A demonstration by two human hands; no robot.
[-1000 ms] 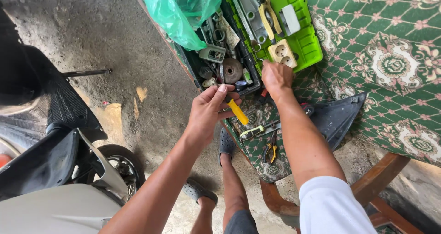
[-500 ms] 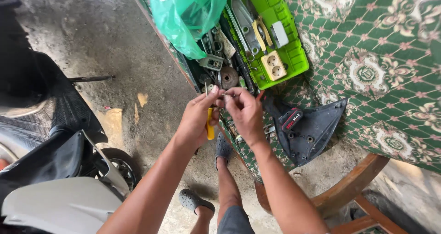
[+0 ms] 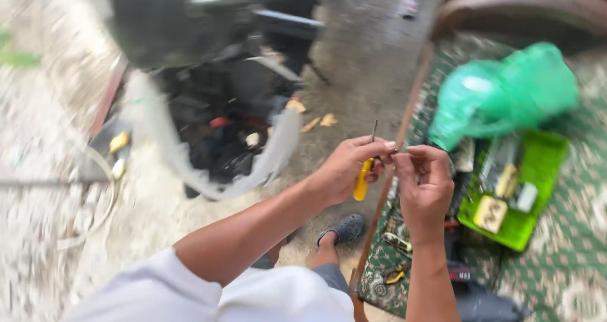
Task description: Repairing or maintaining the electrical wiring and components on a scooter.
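Camera swung left since the earlier frame: motorbike now fills far left, green tray pushed to the right edge, both hands lifted off the tools.

Near: white sleeve (image 3: 208, 290), grey sandal (image 3: 346, 228) on the concrete floor (image 3: 354, 75). Mid-frame, left hand (image 3: 349, 167) is closed around a yellow-handled screwdriver (image 3: 364, 173), long axis near upright, yellow grip low, thin shaft poking up and slightly far. Right hand (image 3: 425, 184) sits just right of it, fingertips pinched together at the left hand's fingertips; something small may be pinched there, cannot tell what. Left hand carries the tool, right hand closes in from the right. Right side: patterned bench (image 3: 556, 278) with pliers (image 3: 397, 274), green tray (image 3: 537, 170), green plastic bag (image 3: 506, 94). Far left: blurred motorbike (image 3: 215, 94).
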